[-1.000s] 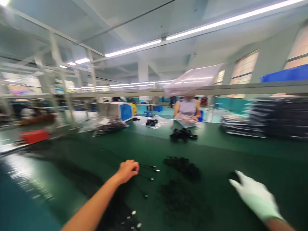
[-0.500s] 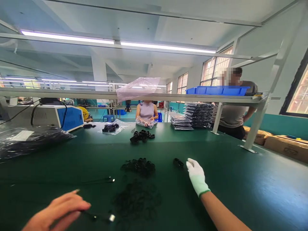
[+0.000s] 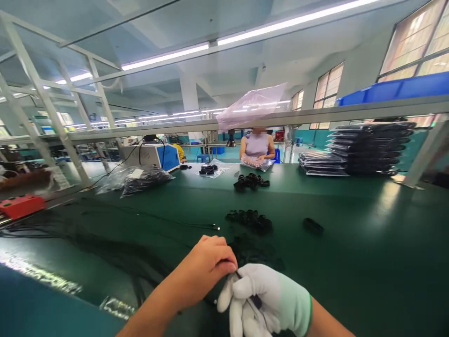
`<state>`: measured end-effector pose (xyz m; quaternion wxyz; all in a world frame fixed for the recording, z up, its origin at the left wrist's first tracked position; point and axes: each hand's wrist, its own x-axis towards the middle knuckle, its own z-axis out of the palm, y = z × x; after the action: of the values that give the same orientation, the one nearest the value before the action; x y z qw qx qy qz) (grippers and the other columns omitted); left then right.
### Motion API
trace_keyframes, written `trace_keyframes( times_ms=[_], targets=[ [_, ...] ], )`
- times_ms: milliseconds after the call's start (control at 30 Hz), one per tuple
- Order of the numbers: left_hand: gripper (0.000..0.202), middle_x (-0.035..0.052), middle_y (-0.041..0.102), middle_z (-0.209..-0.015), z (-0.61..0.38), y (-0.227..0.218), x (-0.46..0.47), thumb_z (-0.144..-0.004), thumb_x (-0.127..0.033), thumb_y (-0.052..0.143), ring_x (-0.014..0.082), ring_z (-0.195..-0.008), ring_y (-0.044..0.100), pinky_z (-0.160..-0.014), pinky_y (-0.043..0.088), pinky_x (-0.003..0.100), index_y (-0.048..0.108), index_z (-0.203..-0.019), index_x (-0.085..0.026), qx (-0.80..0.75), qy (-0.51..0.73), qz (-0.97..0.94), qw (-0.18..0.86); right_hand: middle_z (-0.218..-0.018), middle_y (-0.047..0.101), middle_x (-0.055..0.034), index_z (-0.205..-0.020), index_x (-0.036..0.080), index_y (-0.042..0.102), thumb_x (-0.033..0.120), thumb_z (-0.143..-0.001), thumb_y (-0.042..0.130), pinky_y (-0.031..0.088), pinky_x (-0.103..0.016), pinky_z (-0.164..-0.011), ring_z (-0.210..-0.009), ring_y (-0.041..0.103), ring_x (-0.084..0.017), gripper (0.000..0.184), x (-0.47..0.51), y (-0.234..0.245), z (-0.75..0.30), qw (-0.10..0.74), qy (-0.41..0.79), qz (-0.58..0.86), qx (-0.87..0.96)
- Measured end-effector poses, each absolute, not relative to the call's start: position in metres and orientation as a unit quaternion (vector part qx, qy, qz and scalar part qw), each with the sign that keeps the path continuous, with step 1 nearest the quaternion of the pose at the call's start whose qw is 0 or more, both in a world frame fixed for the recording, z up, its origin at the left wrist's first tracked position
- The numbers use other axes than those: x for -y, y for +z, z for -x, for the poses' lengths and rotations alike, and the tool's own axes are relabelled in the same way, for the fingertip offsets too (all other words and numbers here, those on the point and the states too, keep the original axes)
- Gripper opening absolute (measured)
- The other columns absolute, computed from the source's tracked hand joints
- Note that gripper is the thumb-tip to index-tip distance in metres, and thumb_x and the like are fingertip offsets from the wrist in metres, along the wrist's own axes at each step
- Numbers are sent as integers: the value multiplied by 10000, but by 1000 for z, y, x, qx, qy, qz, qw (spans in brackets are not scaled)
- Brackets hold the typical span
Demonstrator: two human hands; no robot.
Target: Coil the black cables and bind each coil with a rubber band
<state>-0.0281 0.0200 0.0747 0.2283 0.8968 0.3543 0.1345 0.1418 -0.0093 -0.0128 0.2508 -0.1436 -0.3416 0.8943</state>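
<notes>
My bare left hand [image 3: 206, 264] pinches a thin black cable [image 3: 238, 274] between thumb and fingers, low in the middle of the view. My right hand [image 3: 257, 292], in a white glove with a green cuff, meets it there, its fingers curled around the same cable. The ends of that cable are hidden by the hands. Just beyond lies a heap of black bands or coils [image 3: 249, 220], with a blurred, darker pile nearer me. A single black coil [image 3: 313, 225] lies apart to the right. Another cable with a bright plug [image 3: 218, 228] stretches across the green table [image 3: 351, 262].
Loose black cables [image 3: 105, 243] spread over the left side. Farther back are a bagged bundle [image 3: 140, 179], a white and blue machine [image 3: 154, 157], more black coils [image 3: 250, 181] and stacked bagged packs [image 3: 368, 150]. A co-worker [image 3: 257, 145] sits opposite, beyond a shelf rail [image 3: 308, 116].
My view has swung left. My right hand has left the single coil's side and come to my left hand at the cable. Both hands are now together.
</notes>
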Motion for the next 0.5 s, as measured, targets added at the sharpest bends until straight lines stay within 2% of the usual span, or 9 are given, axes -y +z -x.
trace_keyframes(
  times_ms=[133, 333, 433, 500],
  targets=[
    [191, -17, 640, -817, 26, 70, -29, -845, -170, 522, 156, -884, 538, -850, 391, 264, 687, -771, -231, -320, 152, -897, 266, -756, 709, -189, -978, -35, 614, 301, -777, 564, 524, -191, -421, -597, 699, -202, 395, 12, -30, -132, 289, 906, 83, 298],
    [186, -8, 634, -808, 11, 66, -44, -853, -200, 518, 158, -841, 545, -899, 369, 308, 686, -778, -227, -286, 168, -909, 252, -751, 706, -183, -951, -63, 622, 266, -715, 628, 528, -170, -480, -614, 696, -172, 405, 17, -34, -128, 303, 907, 66, 285],
    [236, -6, 644, -839, 5, 49, -48, -895, -237, 444, 155, -826, 566, -827, 408, 279, 676, -849, -230, -303, 185, -899, 256, -735, 700, -160, -916, -7, 615, 379, -742, 638, 515, -199, -473, -608, 688, -179, 424, 20, -26, -138, 357, 877, 67, 314],
    [309, -4, 654, -821, 11, 27, -49, -932, -256, 352, 151, -764, 585, -723, 438, 252, 651, -862, -222, -341, 184, -891, 236, -716, 683, -93, -934, 78, 577, 457, -733, 656, 499, -240, -464, -604, 679, -197, 437, 20, -14, -151, 431, 841, 64, 321]
  ],
)
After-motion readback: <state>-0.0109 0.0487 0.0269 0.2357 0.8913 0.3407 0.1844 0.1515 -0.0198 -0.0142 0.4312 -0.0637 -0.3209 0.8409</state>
